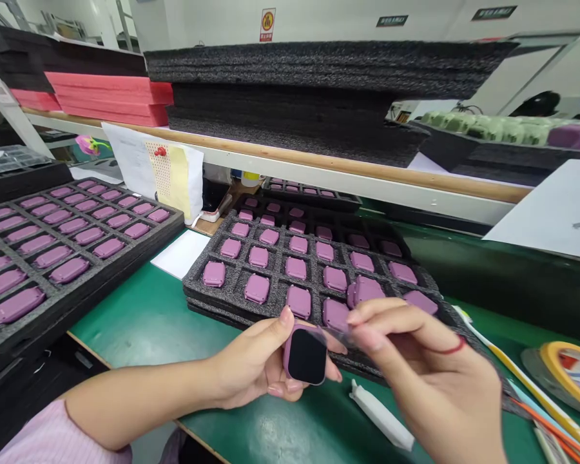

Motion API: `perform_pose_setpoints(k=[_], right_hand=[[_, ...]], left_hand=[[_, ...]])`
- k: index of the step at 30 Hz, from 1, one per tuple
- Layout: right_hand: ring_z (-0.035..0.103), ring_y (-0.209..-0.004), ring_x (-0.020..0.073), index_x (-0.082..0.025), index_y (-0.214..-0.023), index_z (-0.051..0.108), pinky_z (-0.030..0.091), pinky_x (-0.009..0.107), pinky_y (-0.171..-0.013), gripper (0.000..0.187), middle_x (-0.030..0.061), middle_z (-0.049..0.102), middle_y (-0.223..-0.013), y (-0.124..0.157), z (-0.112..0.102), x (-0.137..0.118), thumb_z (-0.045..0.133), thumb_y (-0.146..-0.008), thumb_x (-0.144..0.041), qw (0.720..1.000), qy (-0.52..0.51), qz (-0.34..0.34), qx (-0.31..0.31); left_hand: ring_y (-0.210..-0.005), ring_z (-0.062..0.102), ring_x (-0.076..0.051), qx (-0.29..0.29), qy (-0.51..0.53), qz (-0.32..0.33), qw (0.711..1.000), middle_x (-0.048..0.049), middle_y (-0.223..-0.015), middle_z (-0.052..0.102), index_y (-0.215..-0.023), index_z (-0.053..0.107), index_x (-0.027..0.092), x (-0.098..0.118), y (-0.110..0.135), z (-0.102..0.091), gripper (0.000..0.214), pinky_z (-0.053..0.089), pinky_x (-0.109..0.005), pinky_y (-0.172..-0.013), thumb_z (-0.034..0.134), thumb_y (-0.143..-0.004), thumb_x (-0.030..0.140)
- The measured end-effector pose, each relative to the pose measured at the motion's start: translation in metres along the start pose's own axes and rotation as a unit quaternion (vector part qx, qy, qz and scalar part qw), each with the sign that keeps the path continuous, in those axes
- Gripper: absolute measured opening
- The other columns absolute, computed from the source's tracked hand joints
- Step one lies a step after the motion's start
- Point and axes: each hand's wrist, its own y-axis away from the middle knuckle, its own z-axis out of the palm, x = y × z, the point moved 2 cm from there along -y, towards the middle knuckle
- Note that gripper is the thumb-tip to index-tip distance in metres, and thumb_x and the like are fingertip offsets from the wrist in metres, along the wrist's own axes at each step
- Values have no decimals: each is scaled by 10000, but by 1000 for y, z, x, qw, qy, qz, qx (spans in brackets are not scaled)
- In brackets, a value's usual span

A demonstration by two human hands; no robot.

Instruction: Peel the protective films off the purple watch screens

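Note:
My left hand (258, 357) is closed around a purple smartwatch case (308, 356), its black screen facing up. Thumb and fingers grip it by the sides. Just to the right, my right hand (435, 367) pinches a thin clear film (337, 336) between thumb and forefinger. The film reaches toward the upper corner of the watch; I cannot tell whether it still touches the screen. Behind both hands lies a black foam tray (232, 308) with purple watch cases in its pockets. One case (367, 289) there seems to sit on top of another.
Another foam tray (125, 258) of purple cases is at the left. On the green bench (290, 425) lie a white tube (383, 415), a toothbrush (522, 374) and a yellow tape roll (568, 374). A shelf (319, 161) stacked with black foam (294, 116) crosses behind.

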Motion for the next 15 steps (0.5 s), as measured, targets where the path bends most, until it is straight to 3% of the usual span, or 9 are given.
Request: perform_pose_setpoints(k=[3,6,8,10,13,15], right_hand=[[619,-455,94,-227,-721,648,598,243,-501,228,18,716,-790,-1,-8,5,733,-892,-351,989,-95,74,82],[769,-660,175,-241,-779,674,681,323,-715,167,36,769,-887,-1,-14,7,731,-898,-345,984,-98,86,125],[794,-892,214,-259,-915,705,666,338,-873,85,42,782,-1013,1,-16,8,754,-879,-319,986,-79,75,127],[783,-970,210,-273,-1029,712,651,315,-922,177,33,784,-1065,3,-16,8,771,-862,-277,990,-52,71,113],[790,-870,203,-293,-964,737,682,314,-815,105,5,796,-930,7,-16,7,738,-881,-229,995,11,35,89],[781,-834,222,-310,-907,740,686,359,-762,129,-3,790,-870,8,-19,5,728,-876,-185,994,64,-29,81]], left_hand=[[-426,363,-36,-19,10,0,1000,-88,-851,708,-1060,732,121,1,1,0,597,217,-229,-427,536,-917,666],[-429,359,-39,-34,19,6,999,-91,-846,712,-1052,740,125,2,1,1,588,218,-224,-418,516,-932,655],[-427,372,-39,-36,23,6,999,-86,-856,709,-1052,744,132,2,1,1,579,218,-220,-414,516,-934,652],[-424,383,-35,-38,27,4,999,-80,-867,708,-1061,747,141,2,1,1,570,218,-218,-414,519,-935,647],[-424,380,-32,-42,31,1,999,-78,-881,713,-1078,747,152,2,2,1,562,221,-217,-419,531,-928,649],[-426,384,-32,-40,30,2,999,-80,-893,715,-1087,745,156,2,2,0,564,224,-217,-420,539,-921,654]])
